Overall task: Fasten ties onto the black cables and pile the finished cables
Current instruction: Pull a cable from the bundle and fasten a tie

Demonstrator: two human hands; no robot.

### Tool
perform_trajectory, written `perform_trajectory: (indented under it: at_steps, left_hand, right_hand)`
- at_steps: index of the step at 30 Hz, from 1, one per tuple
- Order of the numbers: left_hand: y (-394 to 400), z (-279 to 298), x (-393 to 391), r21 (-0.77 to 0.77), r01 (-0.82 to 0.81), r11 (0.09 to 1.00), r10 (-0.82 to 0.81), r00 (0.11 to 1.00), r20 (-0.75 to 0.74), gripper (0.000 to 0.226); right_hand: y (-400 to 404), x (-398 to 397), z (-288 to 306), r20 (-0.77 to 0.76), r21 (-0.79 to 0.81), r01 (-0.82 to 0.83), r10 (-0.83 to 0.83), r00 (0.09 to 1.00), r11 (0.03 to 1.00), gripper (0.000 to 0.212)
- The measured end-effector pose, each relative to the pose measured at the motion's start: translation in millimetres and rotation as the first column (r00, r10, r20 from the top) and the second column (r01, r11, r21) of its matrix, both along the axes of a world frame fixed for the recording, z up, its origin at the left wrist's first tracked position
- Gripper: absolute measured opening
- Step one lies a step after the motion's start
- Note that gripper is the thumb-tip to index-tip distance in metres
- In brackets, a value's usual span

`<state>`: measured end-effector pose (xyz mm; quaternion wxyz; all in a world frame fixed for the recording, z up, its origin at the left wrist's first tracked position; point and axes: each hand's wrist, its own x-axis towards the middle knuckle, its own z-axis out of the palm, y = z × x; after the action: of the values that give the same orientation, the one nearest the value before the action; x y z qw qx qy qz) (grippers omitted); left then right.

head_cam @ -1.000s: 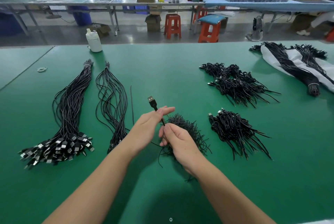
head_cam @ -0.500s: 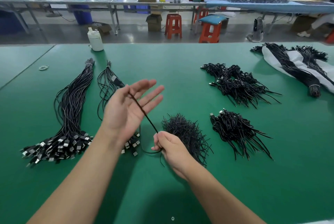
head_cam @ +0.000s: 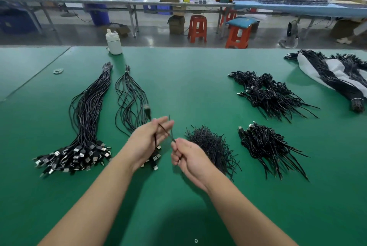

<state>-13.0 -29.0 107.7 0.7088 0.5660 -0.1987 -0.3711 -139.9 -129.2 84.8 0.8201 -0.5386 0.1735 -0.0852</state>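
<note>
One black cable strung in the air between both hands, above the green table. Left hand fingers nearly straight, cable looped across them; right hand pinches the other end. Risk: loop slides off those loose fingers, or snags the heap of ties just beside the right hand
</note>
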Motion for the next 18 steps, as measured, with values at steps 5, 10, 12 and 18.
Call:
perform_trajectory:
  at_steps: [5, 10, 12, 18]
  left_hand:
    - [-4, 22, 4, -0.365, -0.153, 0.919, -0.006, 0.917, -0.399, 0.045]
    - [20, 38, -1, 0.053, 0.593, 0.803, -0.594, 0.804, 0.013, 0.043]
    - [24, 40, 0, 0.358, 0.657, 0.664, -0.72, 0.69, 0.07, 0.047]
    - [10, 29, -10, 0.734, 0.026, 0.679, -0.506, 0.741, 0.442, 0.039]
  right_hand:
    - [23, -4, -14, -0.049, 0.107, 0.029, -0.024, 0.999, 0.994, 0.034]
    - [8, 8, -12, -0.017, 0.492, 0.141, -0.152, 0.988, 0.859, 0.019]
    - [3, 10, -12, 0.0, 0.495, 0.138, -0.159, 0.987, 0.858, 0.01]
    - [-7, 10, -11, 0.066, 0.231, 0.076, -0.094, 0.993, 0.97, 0.022]
